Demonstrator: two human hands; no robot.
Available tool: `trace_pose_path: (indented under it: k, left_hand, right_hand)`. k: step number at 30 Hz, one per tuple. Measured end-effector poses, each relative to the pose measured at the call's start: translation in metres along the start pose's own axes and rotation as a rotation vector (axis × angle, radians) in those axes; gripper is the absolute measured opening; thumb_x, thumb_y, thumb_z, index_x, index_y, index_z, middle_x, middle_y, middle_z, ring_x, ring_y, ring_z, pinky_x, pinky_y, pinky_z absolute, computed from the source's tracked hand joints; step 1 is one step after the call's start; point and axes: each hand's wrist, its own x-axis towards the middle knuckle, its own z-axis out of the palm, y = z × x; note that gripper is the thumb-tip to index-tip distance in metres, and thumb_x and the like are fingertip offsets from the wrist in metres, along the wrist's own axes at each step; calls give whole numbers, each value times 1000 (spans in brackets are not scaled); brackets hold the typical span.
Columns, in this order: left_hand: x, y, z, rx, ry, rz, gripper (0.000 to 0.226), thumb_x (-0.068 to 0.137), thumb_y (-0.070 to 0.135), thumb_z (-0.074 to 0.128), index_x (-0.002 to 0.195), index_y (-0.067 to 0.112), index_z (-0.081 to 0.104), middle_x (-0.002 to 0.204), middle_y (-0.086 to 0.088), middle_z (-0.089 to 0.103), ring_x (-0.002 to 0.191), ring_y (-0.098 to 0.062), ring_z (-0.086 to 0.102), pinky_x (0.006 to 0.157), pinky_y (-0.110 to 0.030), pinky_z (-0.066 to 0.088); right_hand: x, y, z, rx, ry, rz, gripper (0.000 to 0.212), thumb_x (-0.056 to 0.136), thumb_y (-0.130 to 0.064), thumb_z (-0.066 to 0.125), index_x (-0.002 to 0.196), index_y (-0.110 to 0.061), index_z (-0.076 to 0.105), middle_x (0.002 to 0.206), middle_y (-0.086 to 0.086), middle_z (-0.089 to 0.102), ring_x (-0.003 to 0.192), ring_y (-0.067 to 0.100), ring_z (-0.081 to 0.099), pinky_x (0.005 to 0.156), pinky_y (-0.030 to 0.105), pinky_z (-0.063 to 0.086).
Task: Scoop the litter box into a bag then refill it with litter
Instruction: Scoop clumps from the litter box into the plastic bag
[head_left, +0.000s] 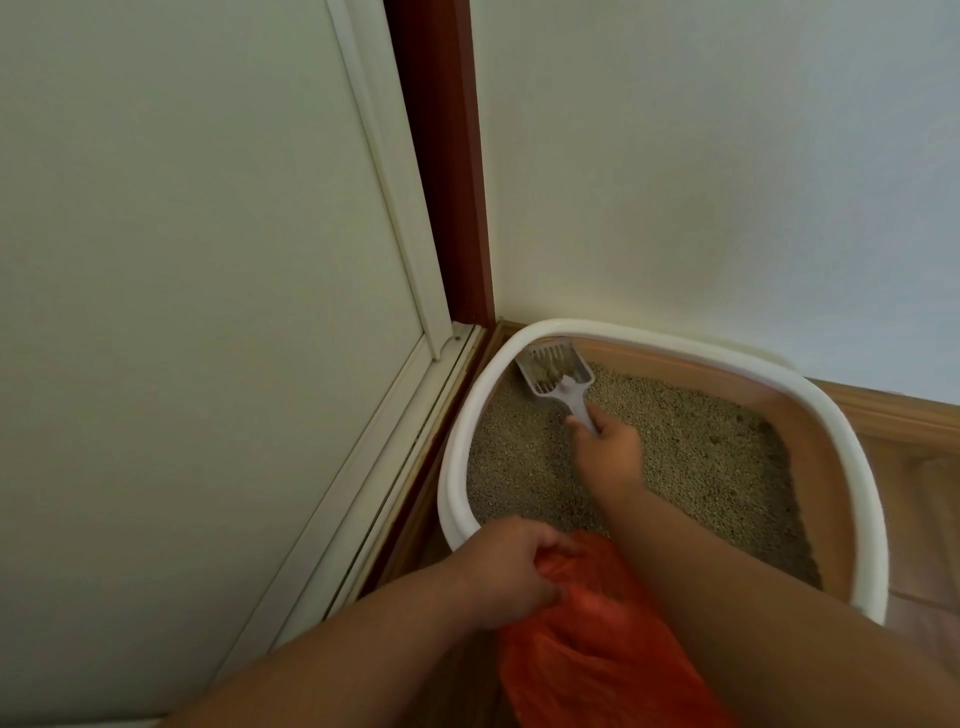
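A litter box (852, 457) with a white rim and tan walls sits on the floor in a room corner, filled with grey-brown litter (691, 457). My right hand (605, 449) grips the handle of a pale slotted scoop (556, 371), whose head is at the box's far left corner with clumps lying in it. My left hand (511, 569) grips the edge of an orange plastic bag (587, 644) at the box's near rim. The bag's lower part runs out of view.
A white door (208, 312) with a sill track stands to the left, beside a dark red frame post (441, 171). A pale wall (727, 156) rises behind the box. Wooden floor and skirting (904, 415) show at the right.
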Motion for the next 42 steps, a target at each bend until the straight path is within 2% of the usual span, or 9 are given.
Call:
trace_pose_path:
  k: [5, 10, 14, 20, 26, 30, 33, 36, 42]
  left_hand:
    - [-2, 1, 1, 54, 19, 17, 53, 89, 16, 76, 137, 34, 64, 130, 9, 69, 113, -5, 66, 101, -23, 53]
    - [-4, 2, 0, 87, 11, 19, 53, 90, 17, 74, 139, 35, 63, 134, 11, 67, 117, -6, 64, 105, -25, 51]
    - [-6, 1, 1, 98, 11, 22, 53, 90, 15, 72, 138, 36, 63, 133, 11, 68, 116, -7, 65, 106, -28, 51]
    - [-6, 2, -1, 101, 9, 32, 52, 92, 16, 71, 139, 36, 62, 137, 10, 65, 120, -8, 63, 107, -27, 50]
    - [-5, 1, 1, 94, 16, 24, 50, 94, 16, 71, 140, 32, 62, 135, 10, 66, 119, -7, 63, 105, -23, 49]
    - [-5, 1, 1, 79, 3, 12, 51, 94, 15, 71, 140, 34, 61, 136, 10, 66, 120, -8, 63, 107, -28, 50]
    - [-4, 1, 0, 74, -5, 6, 51, 94, 16, 70, 141, 34, 61, 135, 9, 67, 119, -9, 64, 107, -31, 51]
    - [-4, 0, 2, 74, 5, 14, 50, 93, 16, 70, 139, 34, 62, 133, 10, 68, 118, -7, 64, 108, -31, 51]
    - [-6, 2, 2, 108, 28, 39, 50, 93, 14, 68, 138, 34, 63, 135, 12, 67, 119, -5, 63, 108, -24, 48]
  right_hand:
    - [7, -6, -1, -69, 4, 15, 41, 100, -21, 58, 140, -16, 58, 108, 8, 74, 79, 18, 62, 65, 26, 48]
    - [-5, 2, -12, -204, -67, -15, 33, 100, -18, 57, 132, -16, 64, 86, 3, 71, 62, 14, 61, 46, 20, 40]
    - [-7, 16, -21, -294, -75, -17, 35, 99, -19, 57, 133, -14, 64, 91, 5, 73, 63, 16, 63, 49, 21, 41]
    - [0, 9, -30, -365, -93, 5, 35, 101, -20, 55, 135, -13, 62, 90, 5, 72, 57, 10, 58, 38, 16, 35]
    - [15, -11, -10, -323, -93, -13, 39, 101, -17, 55, 139, -11, 57, 95, 5, 70, 63, 12, 61, 45, 20, 41]
    - [7, -5, 0, -236, -43, 4, 46, 101, -19, 56, 146, -14, 51, 116, 9, 70, 79, 19, 67, 50, 20, 44]
    - [3, 2, 0, -145, -31, -1, 42, 100, -21, 57, 142, -17, 54, 100, 5, 71, 73, 18, 65, 53, 26, 49]
    - [2, 0, -3, -120, -48, -6, 46, 100, -24, 58, 145, -17, 52, 107, 5, 72, 75, 15, 64, 56, 25, 47]
    - [-19, -1, -28, -141, -89, -43, 41, 100, -23, 60, 141, -18, 58, 95, 0, 71, 70, 15, 65, 53, 27, 50]
